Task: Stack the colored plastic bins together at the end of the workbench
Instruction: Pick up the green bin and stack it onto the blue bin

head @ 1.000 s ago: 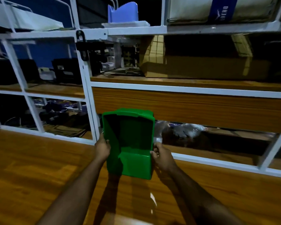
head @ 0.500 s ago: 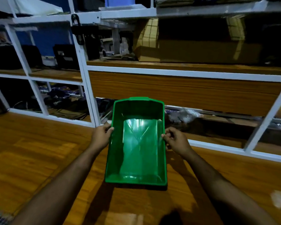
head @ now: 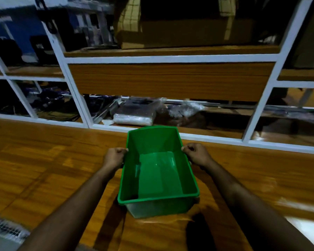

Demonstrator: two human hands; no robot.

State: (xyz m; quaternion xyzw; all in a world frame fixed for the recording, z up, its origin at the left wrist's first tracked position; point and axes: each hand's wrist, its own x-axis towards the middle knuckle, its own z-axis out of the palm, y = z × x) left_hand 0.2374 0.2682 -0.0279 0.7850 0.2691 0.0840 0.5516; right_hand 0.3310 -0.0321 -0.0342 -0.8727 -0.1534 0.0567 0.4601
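An empty green plastic bin [head: 158, 174] is held open side up just above the wooden workbench [head: 43, 169], in the middle of the view. My left hand [head: 114, 157] grips its left rim and my right hand [head: 196, 153] grips its right rim, both near the far end of the bin. No other colored bin shows in this view.
A white metal shelf frame [head: 76, 98] rises along the back of the bench. Plastic-wrapped packets [head: 134, 115] lie behind its lower opening, and a cardboard box [head: 179, 31] sits on the wooden shelf above. A white grille [head: 5, 230] shows at the lower left corner.
The bin tipped from standing upright to lying level with its opening up, and both hands drew it back toward me and lower over the bench. The view also tilted downward.
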